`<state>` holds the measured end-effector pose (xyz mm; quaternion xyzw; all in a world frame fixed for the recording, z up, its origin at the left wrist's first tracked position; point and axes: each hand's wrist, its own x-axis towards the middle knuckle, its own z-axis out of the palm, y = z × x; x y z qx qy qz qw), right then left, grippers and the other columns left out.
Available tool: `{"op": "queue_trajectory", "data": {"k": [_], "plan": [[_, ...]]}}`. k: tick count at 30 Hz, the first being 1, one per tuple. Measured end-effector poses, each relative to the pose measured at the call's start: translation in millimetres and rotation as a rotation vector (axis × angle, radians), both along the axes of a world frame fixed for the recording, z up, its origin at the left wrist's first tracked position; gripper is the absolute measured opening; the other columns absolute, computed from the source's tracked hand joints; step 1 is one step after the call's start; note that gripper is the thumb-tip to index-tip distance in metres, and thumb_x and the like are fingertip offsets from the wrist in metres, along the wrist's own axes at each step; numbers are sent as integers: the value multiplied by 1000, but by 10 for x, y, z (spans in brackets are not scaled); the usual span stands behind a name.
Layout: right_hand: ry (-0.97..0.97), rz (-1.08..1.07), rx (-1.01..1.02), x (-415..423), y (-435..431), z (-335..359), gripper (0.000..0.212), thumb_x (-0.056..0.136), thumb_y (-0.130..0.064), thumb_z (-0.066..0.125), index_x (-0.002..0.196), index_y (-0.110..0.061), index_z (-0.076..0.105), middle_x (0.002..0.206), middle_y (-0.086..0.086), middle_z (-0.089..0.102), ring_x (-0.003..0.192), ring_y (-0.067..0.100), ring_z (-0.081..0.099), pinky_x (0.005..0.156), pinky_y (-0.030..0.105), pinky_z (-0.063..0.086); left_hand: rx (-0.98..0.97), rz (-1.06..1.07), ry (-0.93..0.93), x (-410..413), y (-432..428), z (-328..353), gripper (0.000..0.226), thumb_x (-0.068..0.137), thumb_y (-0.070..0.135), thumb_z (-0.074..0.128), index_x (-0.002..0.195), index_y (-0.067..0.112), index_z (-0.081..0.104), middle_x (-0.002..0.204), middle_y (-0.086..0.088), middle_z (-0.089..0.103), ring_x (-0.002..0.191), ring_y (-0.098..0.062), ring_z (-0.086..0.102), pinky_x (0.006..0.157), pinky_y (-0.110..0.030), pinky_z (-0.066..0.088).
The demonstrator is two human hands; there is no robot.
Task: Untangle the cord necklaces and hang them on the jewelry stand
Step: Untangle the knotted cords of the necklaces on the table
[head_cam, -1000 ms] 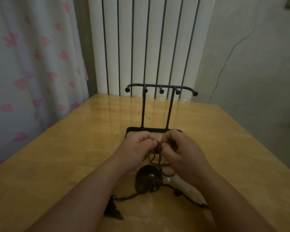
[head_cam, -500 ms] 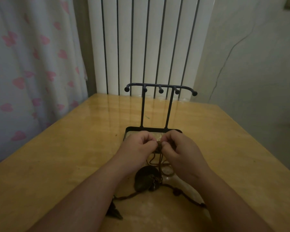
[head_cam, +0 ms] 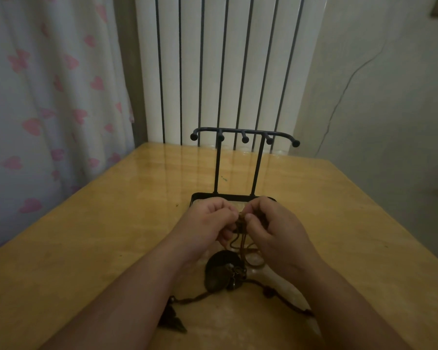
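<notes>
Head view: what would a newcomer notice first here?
The left hand and right hand meet mid-table, both pinching a tangle of brown cords between them. Just behind them stands the black jewelry stand, its five pegs bare. Below the hands, a dark round pendant sits on the wooden table.

Black stand [head_cam: 238, 162] – brown cords [head_cam: 240, 238] – pink-hearted white curtain [head_cam: 48, 97]

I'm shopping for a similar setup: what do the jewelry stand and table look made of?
Jewelry stand: likely metal, matte black; thin rods with ball tips. Table: seemingly wood or veneer, glossy; its yellowish surface mirrors light streaks.
</notes>
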<state>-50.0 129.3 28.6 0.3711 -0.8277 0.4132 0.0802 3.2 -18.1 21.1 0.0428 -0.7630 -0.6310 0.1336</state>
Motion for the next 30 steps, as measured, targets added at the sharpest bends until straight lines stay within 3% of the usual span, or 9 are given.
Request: {"op": "queue_trajectory", "data": {"k": [8,12,17,22,30], "plan": [[34,-29,-15,-17,22,-10,4,83,-27,58,82,-31,58,72,-9,55,64,7,50,57,25,45,-16,12,-37,-30,14,-40,21,97,19,51,82,21,66,68,4,59,66,-14,55,65,-31,47],[-45,-18,-87,-11,-6,-8,5,83,-24,56,80,-28,57,67,-7,54,57,3,46,50,18,39,-2,17,-50,-22,40,-24,24,98,20,48,80,21,64,64,5,55,64,-12,51,64,-31,45],[-25,-31,-127,-29,23,-22,11,82,-29,62,88,-36,57,77,-11,57,64,4,52,54,16,44,18,33,-34,-1,49,-7,22,99,19,48,84,19,64,71,2,57,66,-13,52,62,-28,45],[-8,-54,-22,-17,5,-10,11,89,-26,61,85,-37,59,78,-15,59,72,2,55,58,15,43,-20,10,-54,-9,38,-19,21,98,19,48,84,20,63,69,3,56,66,-13,53,64,-30,46],[-275,-13,-209,3,12,35,8,90,-16,56,86,-21,62,83,6,64,78,25,59,71,45,53,50,28,-34,-1,36,-7,21,97,18,49,83,17,64,75,-2,62,70,-16,59,68,-32,49]]}}
